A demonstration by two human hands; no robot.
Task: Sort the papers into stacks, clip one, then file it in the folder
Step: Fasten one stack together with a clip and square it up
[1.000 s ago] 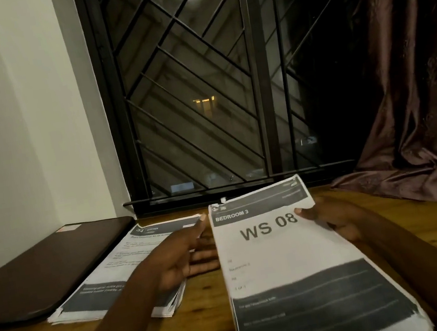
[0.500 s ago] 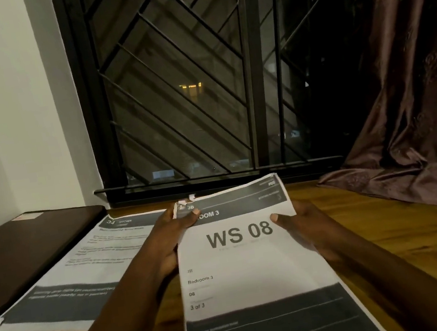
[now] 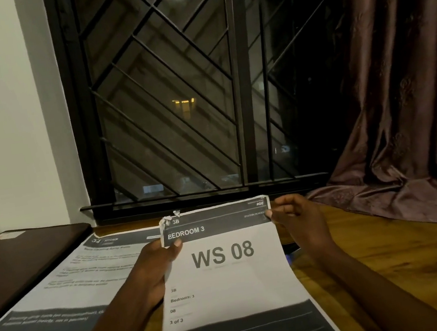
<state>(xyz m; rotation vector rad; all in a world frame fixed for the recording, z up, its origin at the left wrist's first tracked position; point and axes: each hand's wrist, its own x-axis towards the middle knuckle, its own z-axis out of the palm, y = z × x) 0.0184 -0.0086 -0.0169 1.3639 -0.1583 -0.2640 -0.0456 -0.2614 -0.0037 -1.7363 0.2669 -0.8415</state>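
A barred window (image 3: 168, 102) and a curtain (image 3: 397, 82) at the far right back a wooden table (image 3: 397, 266). At the far left lies a flat dark folder (image 3: 21, 260), closed, likely waiting for a clipped set. Just right of it, flat on the table, is a stack (image 3: 69, 295) headed Kitchen, probably one sorted pile. The sheets (image 3: 228, 277) marked WS 08, Bedroom 3, are raised at their far end in the middle, presumably so the heading can be read before a pile is chosen. The left hand (image 3: 153, 271) grips their left edge, thumb on top; the right hand (image 3: 299, 218) pinches the far right corner. A torn corner (image 3: 167, 221) suggests a pulled staple.
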